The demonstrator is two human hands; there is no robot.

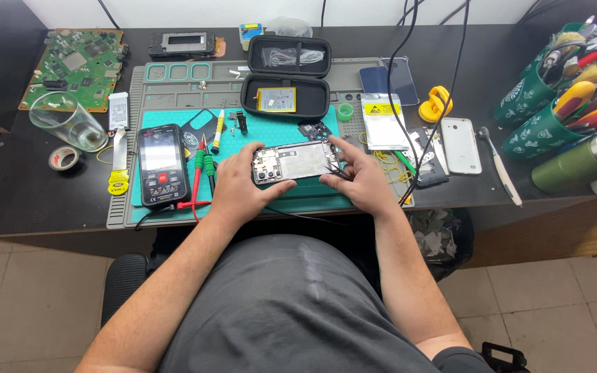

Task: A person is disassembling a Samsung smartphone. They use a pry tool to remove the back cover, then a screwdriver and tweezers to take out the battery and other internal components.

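Observation:
An opened phone (295, 162) with its back cover off, boards and shields showing, is held sideways just above the teal work mat (174, 117). My left hand (240, 188) grips its left end, thumb under the near edge. My right hand (361, 178) holds the right end and pinches thin black tweezers against the phone's right edge. A small dark circuit part (314, 129) lies on the mat just behind the phone.
A black multimeter (162, 164) with red and green probes (202, 169) lies left. An open black zip case (286, 83) stands behind. Right: a white phone (460, 145), yellow suction cup (435, 103), antistatic bag (383, 121), green tool holders (544, 110). Far left: glass (67, 121), green circuit board (77, 65), tape roll (63, 158).

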